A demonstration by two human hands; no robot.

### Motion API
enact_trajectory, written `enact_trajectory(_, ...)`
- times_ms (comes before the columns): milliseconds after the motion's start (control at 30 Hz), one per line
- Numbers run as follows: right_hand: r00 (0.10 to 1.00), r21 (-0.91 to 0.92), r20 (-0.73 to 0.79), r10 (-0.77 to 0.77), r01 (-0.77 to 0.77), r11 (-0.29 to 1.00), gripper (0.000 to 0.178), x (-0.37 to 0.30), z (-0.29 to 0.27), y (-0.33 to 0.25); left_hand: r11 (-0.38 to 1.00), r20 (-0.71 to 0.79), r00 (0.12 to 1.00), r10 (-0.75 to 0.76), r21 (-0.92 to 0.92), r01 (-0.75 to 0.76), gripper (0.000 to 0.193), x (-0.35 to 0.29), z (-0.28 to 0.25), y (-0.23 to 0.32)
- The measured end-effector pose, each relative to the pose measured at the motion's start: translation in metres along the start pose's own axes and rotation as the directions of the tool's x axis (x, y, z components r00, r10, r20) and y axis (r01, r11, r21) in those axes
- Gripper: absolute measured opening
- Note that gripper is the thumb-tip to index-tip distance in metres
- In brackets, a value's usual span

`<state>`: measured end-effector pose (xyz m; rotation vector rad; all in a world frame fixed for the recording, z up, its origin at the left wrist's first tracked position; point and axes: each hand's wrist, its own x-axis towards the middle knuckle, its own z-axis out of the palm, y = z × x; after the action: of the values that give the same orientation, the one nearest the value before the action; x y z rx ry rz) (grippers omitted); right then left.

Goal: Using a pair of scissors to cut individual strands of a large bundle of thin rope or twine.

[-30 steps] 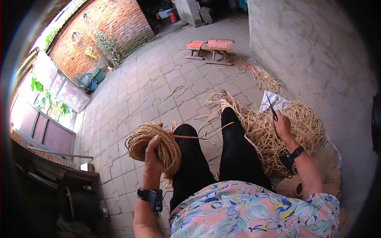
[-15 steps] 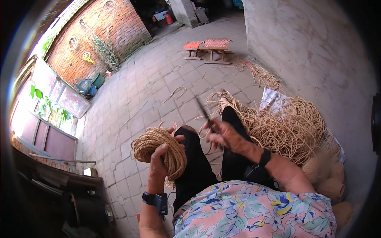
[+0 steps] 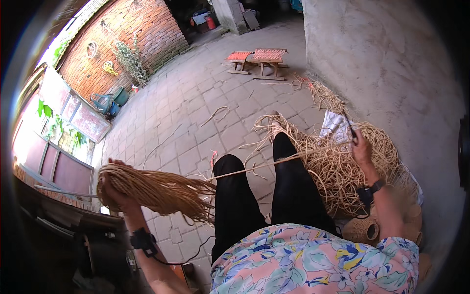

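My left hand (image 3: 117,193) is out at the left, fingers wrapped round a coil of braided straw cord (image 3: 154,188). The coil is blurred and trails out toward my knee. A single taut straw strand (image 3: 262,168) runs from near the coil across both my knees toward my right hand (image 3: 361,148). That hand is closed on a slim dark tool (image 3: 352,128), perhaps scissors, above a big tangled heap of straw cord (image 3: 333,171). Whether the strand is in its fingers too, I cannot tell. A white cloth (image 3: 336,123) lies on the heap.
Two low stools with woven red seats (image 3: 268,56) stand ahead on the paved floor (image 3: 186,117). Loose cord pieces lie about. Woven straw tubes (image 3: 361,230) sit by my right arm, near the plastered wall (image 3: 382,63). Dark furniture (image 3: 63,220) is at the left.
My hands have spread apart: the left moved left with the coil, the right moved right over the heap with the dark tool. A strand now stretches taut across my knees.
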<state>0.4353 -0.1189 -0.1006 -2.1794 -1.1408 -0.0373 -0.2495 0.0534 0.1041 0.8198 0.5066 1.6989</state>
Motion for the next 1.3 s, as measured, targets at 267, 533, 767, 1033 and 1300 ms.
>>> enact_trajectory(267, 0.971, -0.617, -0.208, 0.120, -0.226, 0.754, 0.057, 0.018, -0.104, 0.183, 0.912, -0.358, 0.902, 0.243, 0.402, -0.086, 0.049, 0.024, -0.023, 0.077)
enact_trajectory(533, 0.756, -0.517, -0.435, 0.489, -0.654, 0.552, 0.046, -0.006, -0.179, 0.249, 0.608, -0.028, 0.846, 0.533, 0.708, -0.359, 0.039, 0.041, -0.073, 0.070)
enact_trajectory(767, 0.943, -0.513, 0.005, 0.332, -0.283, 0.810, 0.042, -0.015, -0.066, 0.160, 0.966, -0.195, 0.970, 0.146, 0.239, -0.097, 0.040, 0.022, -0.035, 0.005)
enact_trajectory(1033, 0.862, 0.338, 0.435, -0.262, 0.114, 0.934, 0.041, -0.039, 0.033, -0.123, 0.999, -0.006, 1.000, -0.031, -0.027, 0.031, 0.038, -0.016, 0.028, -0.041)
enact_trajectory(1300, 0.552, 0.953, 0.220, -0.805, 0.054, 0.297, 0.031, -0.087, 0.024, -0.340, 0.967, 0.195, 0.978, -0.076, -0.225, 0.120, 0.044, -0.040, 0.091, -0.059)
